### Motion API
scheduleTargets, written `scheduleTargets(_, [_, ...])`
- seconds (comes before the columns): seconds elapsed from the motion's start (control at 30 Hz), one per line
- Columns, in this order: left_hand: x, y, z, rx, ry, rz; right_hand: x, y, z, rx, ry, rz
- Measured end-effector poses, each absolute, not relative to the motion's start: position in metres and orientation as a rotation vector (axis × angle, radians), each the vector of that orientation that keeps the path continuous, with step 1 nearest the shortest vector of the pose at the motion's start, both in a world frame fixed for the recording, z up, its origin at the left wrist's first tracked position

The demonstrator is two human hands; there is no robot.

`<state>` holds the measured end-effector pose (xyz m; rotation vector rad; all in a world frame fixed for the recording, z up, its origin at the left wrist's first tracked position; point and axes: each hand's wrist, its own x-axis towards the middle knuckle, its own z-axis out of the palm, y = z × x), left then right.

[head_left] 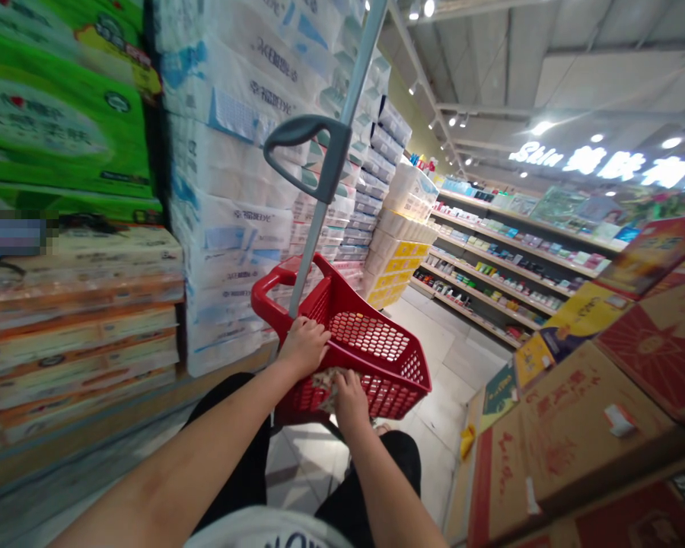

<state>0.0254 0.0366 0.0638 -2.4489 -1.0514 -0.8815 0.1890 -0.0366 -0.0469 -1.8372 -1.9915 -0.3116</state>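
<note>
A red plastic shopping basket (399, 352) with perforated walls stands before me, fixed to a tall grey pole (313, 247). My left hand (305, 346) is closed over the basket's near rim, close to the foot of the pole. Lower down, my right hand (351, 396) presses a crumpled, beige-and-brown patterned cloth (326, 384) against the outside of the near wall. Its fingers are curled over the cloth's edge. Higher on the pole sits a dark grey loop handle (313, 156), which neither hand touches. No goods can be seen inside the basket.
Tall stacks of white wrapped paper packs (240, 228) rise at the left, beside green packs (62, 129) and orange-white packs (85, 342). Cardboard cartons (594, 426) are piled at the right. Stocked shelves (508, 259) stand beyond the tiled floor (442, 358).
</note>
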Motion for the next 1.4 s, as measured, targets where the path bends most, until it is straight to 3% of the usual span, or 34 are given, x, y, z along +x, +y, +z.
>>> scheduleTargets(0.1, [0.025,0.036,0.064,-2.464,-1.053,-0.889,0.199,-0.041,-0.057,-2.021,-1.945,-0.190])
scheduleTargets(0.3, [0.026,0.037,0.064,-2.436,-1.062,-0.859,0.209,-0.043,-0.039,-1.781,-1.824,-0.313])
scheduleTargets(0.5, [0.027,0.038,0.063,-2.420,-1.048,-0.841,0.218,-0.045,-0.056,-1.997,-1.811,-0.171])
scheduleTargets(0.73, [0.025,0.042,0.064,-2.416,-1.058,-0.827,0.231,-0.041,-0.036,-1.650,-1.708,-0.280])
scheduleTargets(0.93, [0.024,0.043,0.065,-2.411,-1.057,-0.811,0.234,-0.044,-0.054,-1.926,-1.691,-0.199])
scheduleTargets(1.17, [0.023,0.045,0.065,-2.413,-1.074,-0.790,0.236,-0.043,-0.028,-1.715,-1.615,-0.226])
scheduleTargets(1.4, [0.023,0.045,0.065,-2.426,-1.058,-0.817,0.245,-0.049,-0.055,-1.953,-1.611,-0.003])
